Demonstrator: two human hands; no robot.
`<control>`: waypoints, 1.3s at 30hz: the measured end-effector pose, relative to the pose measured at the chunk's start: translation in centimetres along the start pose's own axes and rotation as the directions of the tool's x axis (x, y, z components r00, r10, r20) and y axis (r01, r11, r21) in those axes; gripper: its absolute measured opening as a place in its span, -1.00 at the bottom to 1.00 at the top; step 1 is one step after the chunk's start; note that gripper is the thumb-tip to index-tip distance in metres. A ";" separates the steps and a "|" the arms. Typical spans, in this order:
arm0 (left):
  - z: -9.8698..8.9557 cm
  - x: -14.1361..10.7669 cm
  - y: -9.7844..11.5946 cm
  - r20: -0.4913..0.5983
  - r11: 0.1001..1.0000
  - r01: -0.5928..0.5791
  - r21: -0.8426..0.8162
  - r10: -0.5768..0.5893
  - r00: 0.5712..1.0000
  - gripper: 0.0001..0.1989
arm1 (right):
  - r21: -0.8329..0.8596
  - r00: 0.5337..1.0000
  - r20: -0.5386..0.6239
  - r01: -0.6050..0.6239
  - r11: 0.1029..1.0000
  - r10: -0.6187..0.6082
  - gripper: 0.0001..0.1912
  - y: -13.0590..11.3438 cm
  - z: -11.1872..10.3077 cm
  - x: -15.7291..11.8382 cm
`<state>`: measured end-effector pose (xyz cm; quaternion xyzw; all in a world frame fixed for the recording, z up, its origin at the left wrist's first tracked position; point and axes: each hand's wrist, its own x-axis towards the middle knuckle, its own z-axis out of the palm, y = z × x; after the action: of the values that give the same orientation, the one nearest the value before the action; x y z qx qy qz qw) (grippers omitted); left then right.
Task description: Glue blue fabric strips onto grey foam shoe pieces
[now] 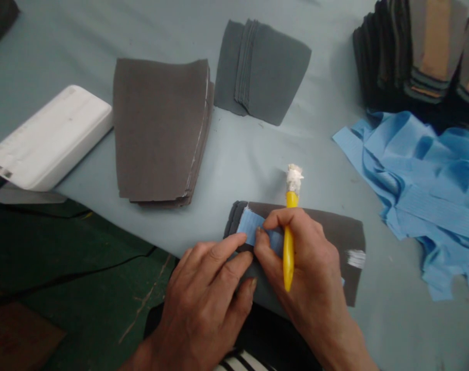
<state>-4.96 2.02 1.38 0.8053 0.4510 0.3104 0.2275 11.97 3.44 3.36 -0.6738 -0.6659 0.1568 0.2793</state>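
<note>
The left hand (203,304) lies open, fingertips pressing a ribbed blue strip (253,226) onto a soft dark grey panel (332,242). The right hand (307,263) clenches a yellow stick (289,263) with a crusted white tip. Beyond, a stack of matching panels (160,129) sits on the pale table (242,159).

Yellow and sky blue against charcoal
We see a yellow-handled applicator (289,242) with a crusty white tip, a sky-blue strip (252,226) on a charcoal fabric panel (334,242), and what seems a black-and-white striped garment (242,361).
</note>
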 end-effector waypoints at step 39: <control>-0.7 3.9 -0.6 0.193 0.969 0.040 0.243 -0.088 0.977 -0.70 | -0.072 0.996 -0.001 0.085 0.994 -0.085 -0.84 -0.3 0.3 0.2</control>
<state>-4.29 5.72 2.63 0.8389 0.4854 0.1634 0.1841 11.61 3.70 3.36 -0.6549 -0.6986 0.1194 0.2625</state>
